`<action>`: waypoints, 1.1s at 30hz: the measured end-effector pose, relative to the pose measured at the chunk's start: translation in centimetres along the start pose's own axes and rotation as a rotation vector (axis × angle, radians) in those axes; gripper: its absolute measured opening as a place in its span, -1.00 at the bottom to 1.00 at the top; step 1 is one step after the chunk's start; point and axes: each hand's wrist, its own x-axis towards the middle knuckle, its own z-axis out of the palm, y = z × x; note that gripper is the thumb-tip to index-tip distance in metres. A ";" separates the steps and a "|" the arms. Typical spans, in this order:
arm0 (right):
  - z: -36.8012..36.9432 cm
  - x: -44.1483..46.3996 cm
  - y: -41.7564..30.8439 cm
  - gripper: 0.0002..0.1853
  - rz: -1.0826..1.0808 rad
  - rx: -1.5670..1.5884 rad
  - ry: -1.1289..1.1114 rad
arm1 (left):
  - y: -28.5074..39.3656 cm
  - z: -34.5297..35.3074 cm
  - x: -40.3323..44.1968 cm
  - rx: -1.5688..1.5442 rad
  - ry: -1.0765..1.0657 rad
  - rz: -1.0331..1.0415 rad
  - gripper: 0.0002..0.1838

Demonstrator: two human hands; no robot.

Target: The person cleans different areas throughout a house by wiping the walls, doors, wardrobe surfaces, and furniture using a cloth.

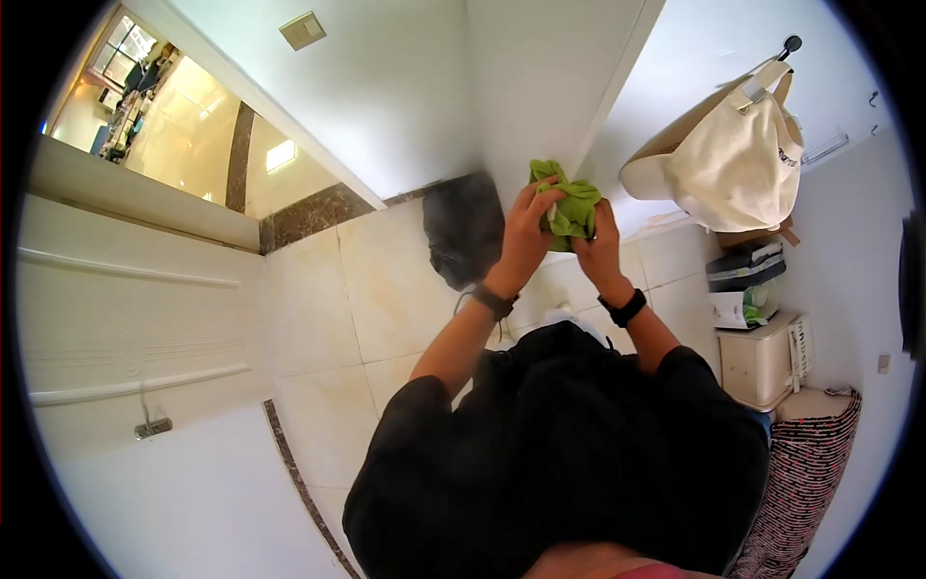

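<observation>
A crumpled green cloth (576, 206) is bunched up between my two hands, out in front of my body. My left hand (527, 224) grips its left side, fingers bent over the top of the folds. On the other side my right hand (600, 249) holds the lower right edge, its fingertips partly hidden by the cloth. Both wrists carry dark bands. On the tiled floor to the left of the cloth, against the wall, sits a black plastic bag (465, 230).
A cream tote bag (738, 159) hangs from a wall hook at the right. Below it stand a beige box (757, 365) and a patterned cushion-like bundle (805, 473). At left is a white door (135, 318) with a metal handle (153, 427), beside an opening to another room.
</observation>
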 end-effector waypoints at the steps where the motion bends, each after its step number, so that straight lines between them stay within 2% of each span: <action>1: -0.2 0.2 -0.6 -0.58 0.031 0.032 0.005 | 0.1 -0.3 0.1 0.008 -0.026 -0.009 -0.48; 4: -0.9 1.1 -1.8 -0.59 0.066 0.060 0.019 | 1.0 -1.1 1.3 0.016 -0.060 0.024 -0.51; 8: -2.3 4.6 -4.6 -0.58 -0.066 0.033 0.160 | 3.7 -1.9 5.6 -0.021 0.006 0.187 -0.53; 9: -2.5 4.9 -3.8 -0.45 -0.088 0.003 0.151 | 4.8 -2.2 6.8 -0.041 0.021 0.218 -0.53; 10: -2.0 5.8 -4.5 -0.49 -0.093 0.090 0.253 | 5.4 -2.5 8.0 -0.059 0.035 0.250 -0.53; 12: -0.9 7.3 -5.1 -0.45 -0.193 0.307 0.328 | 5.4 -2.9 9.0 -0.059 0.001 0.291 -0.53; 15: 0.7 8.3 -4.9 -0.44 -0.197 0.302 0.441 | 4.4 -3.4 9.8 -0.075 -0.059 0.362 -0.56; 18: 2.5 8.3 -3.1 -0.43 -0.081 0.141 0.553 | 3.2 -3.5 10.5 -0.129 -0.163 0.372 -0.68; 21: 4.3 7.5 -1.2 -0.43 0.056 0.007 0.640 | 2.3 -4.4 11.6 -0.235 -0.253 0.407 -0.69; 26: 6.4 4.9 1.3 -0.42 0.324 -0.184 0.756 | -0.7 -4.8 14.0 -0.356 -0.433 0.597 -0.66; 30: 7.4 1.9 1.2 -0.41 0.484 -0.274 0.798 | -2.3 -4.3 15.6 -0.486 -0.497 0.686 -0.64; 33: 8.1 0.7 0.5 -0.40 0.571 -0.304 0.839 | -2.3 -3.9 16.1 -0.460 -0.525 0.737 -0.64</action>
